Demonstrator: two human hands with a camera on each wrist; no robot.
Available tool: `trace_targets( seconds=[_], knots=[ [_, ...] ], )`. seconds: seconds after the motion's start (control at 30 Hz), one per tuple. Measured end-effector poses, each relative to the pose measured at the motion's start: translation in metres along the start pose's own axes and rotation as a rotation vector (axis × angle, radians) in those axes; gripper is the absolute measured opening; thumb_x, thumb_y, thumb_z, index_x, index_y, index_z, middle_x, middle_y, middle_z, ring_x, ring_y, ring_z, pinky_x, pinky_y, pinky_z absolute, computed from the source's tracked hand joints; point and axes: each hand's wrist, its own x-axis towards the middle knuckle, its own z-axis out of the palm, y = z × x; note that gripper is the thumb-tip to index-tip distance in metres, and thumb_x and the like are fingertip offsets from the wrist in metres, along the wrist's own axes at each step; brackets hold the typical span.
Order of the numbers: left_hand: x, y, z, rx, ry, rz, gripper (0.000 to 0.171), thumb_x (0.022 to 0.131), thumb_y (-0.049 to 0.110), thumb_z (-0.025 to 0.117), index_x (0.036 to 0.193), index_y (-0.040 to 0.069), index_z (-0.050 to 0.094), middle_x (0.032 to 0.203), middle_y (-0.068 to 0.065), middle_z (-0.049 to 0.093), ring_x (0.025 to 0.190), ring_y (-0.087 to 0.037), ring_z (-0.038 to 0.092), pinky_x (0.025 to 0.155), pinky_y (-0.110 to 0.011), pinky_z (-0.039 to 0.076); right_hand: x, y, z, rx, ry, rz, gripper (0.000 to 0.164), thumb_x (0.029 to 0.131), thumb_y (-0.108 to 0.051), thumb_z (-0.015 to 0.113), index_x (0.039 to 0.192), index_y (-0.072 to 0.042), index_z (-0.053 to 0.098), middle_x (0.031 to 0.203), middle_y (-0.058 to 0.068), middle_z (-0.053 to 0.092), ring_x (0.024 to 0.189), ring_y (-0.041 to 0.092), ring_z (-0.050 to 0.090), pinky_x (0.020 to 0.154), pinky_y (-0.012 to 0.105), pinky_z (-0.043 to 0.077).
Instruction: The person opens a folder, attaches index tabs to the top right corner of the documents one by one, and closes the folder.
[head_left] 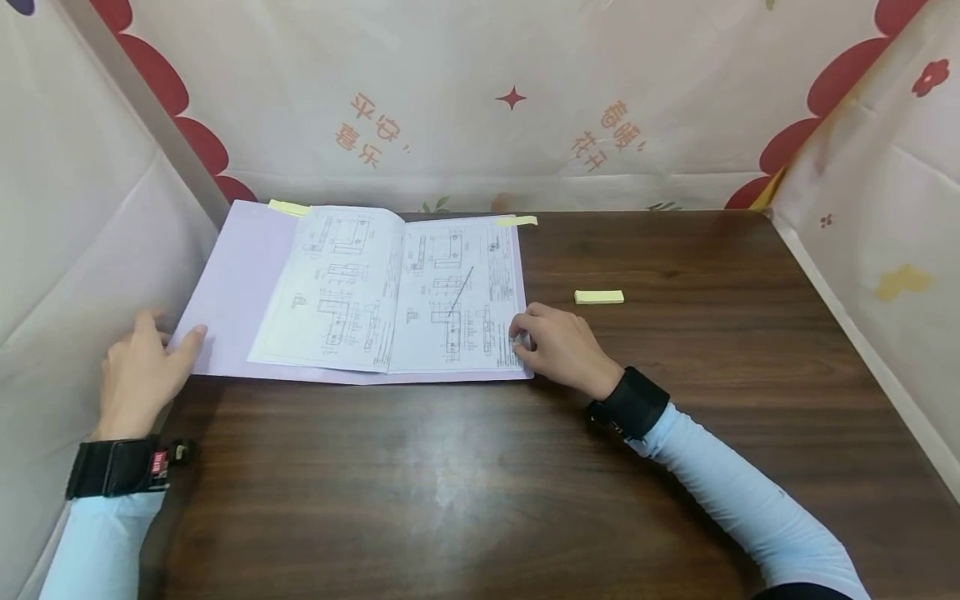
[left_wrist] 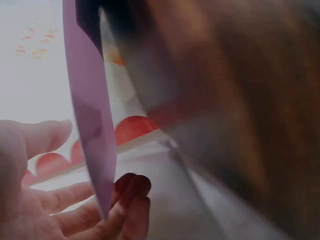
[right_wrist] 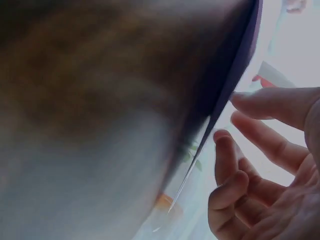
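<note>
A lilac folder (head_left: 232, 275) lies open on the table, holding white pages of technical drawings (head_left: 465, 333). A thin dark diagonal line crosses the right page; I cannot tell if it is drawn. At the folder's left edge my left hand (head_left: 142, 371) holds the cover, thumb above and fingers behind it, as the left wrist view shows. My right hand (head_left: 558, 346), fingers curled, grips the lower right edge of the folder, its thumb meeting the edge in the right wrist view. Pale yellow sticky tabs (head_left: 517, 221) stick out along the top.
To the right of the folder lies a small pale yellow pad of sticky notes (head_left: 599, 297). The dark wooden table (head_left: 450, 492) is bordered by printed white cloth (head_left: 465, 133) at the back and both sides.
</note>
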Motion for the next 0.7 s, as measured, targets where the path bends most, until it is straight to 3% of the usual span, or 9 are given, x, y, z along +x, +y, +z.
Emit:
trace_targets(
  seconds=[0.2, 0.3, 0.4, 0.47, 0.57, 0.63, 0.7],
  knots=[
    [-0.009, 0.032, -0.022, -0.053, 0.211, 0.078, 0.071, 0.103, 0.042, 0.054, 0.155, -0.003, 0.035, 0.134, -0.043, 0.055, 0.122, -0.063, 0.051, 0.090, -0.068, 0.040, -0.002, -0.001, 0.002, 0.022, -0.111, 0.033, 0.015, 0.092, -0.018, 0.075, 0.105, -0.012, 0.080, 0.094, 0.004, 0.066, 0.069, 0.016, 0.055, 0.055, 0.027, 0.042],
    [-0.015, 0.056, -0.032, -0.121, 0.356, 0.201, 0.064, 0.101, 0.036, 0.061, 0.152, 0.002, 0.044, 0.133, -0.038, 0.061, 0.117, -0.059, 0.058, 0.085, -0.042, 0.045, -0.002, -0.001, 0.002, 0.015, -0.142, 0.045, 0.018, 0.092, -0.020, 0.076, 0.108, -0.012, 0.080, 0.099, 0.004, 0.067, 0.072, 0.016, 0.056, 0.057, 0.027, 0.043],
    [-0.021, 0.084, -0.039, -0.188, 0.443, 0.376, 0.062, 0.099, 0.034, 0.067, 0.151, 0.007, 0.047, 0.132, -0.034, 0.064, 0.108, -0.056, 0.065, 0.075, -0.010, 0.036, -0.002, -0.002, 0.001, 0.002, -0.154, 0.048, 0.019, 0.092, -0.021, 0.076, 0.109, -0.013, 0.080, 0.101, 0.005, 0.067, 0.073, 0.017, 0.057, 0.058, 0.027, 0.044],
    [-0.025, 0.105, -0.041, -0.237, 0.444, 0.490, 0.063, 0.099, 0.037, 0.067, 0.153, 0.012, 0.045, 0.132, -0.032, 0.064, 0.105, -0.055, 0.067, 0.076, 0.003, 0.032, -0.002, -0.003, -0.001, 0.003, -0.159, 0.048, 0.020, 0.092, -0.021, 0.075, 0.110, -0.013, 0.080, 0.103, 0.005, 0.068, 0.074, 0.017, 0.058, 0.058, 0.027, 0.044],
    [-0.029, 0.135, -0.035, -0.351, 0.386, 0.641, 0.068, 0.100, 0.051, 0.062, 0.156, 0.018, 0.040, 0.133, -0.030, 0.063, 0.106, -0.051, 0.067, 0.086, 0.004, 0.036, -0.001, -0.005, -0.002, 0.014, -0.166, 0.044, 0.021, 0.093, -0.022, 0.075, 0.111, -0.012, 0.080, 0.104, 0.006, 0.068, 0.075, 0.018, 0.059, 0.058, 0.027, 0.045],
    [-0.031, 0.152, -0.024, -0.410, 0.318, 0.735, 0.075, 0.100, 0.065, 0.052, 0.156, 0.017, 0.038, 0.131, -0.028, 0.063, 0.108, -0.049, 0.067, 0.089, -0.004, 0.042, -0.002, -0.005, -0.003, 0.022, -0.170, 0.042, 0.022, 0.093, -0.022, 0.075, 0.111, -0.012, 0.080, 0.105, 0.006, 0.068, 0.075, 0.017, 0.059, 0.059, 0.027, 0.045],
    [-0.034, 0.168, -0.009, -0.450, 0.227, 0.812, 0.087, 0.097, 0.076, 0.039, 0.157, 0.014, 0.036, 0.129, -0.027, 0.063, 0.111, -0.046, 0.066, 0.092, -0.022, 0.052, -0.002, -0.005, -0.003, 0.025, -0.172, 0.038, 0.022, 0.093, -0.023, 0.075, 0.112, -0.012, 0.080, 0.105, 0.006, 0.068, 0.075, 0.017, 0.059, 0.060, 0.027, 0.046]
  ],
)
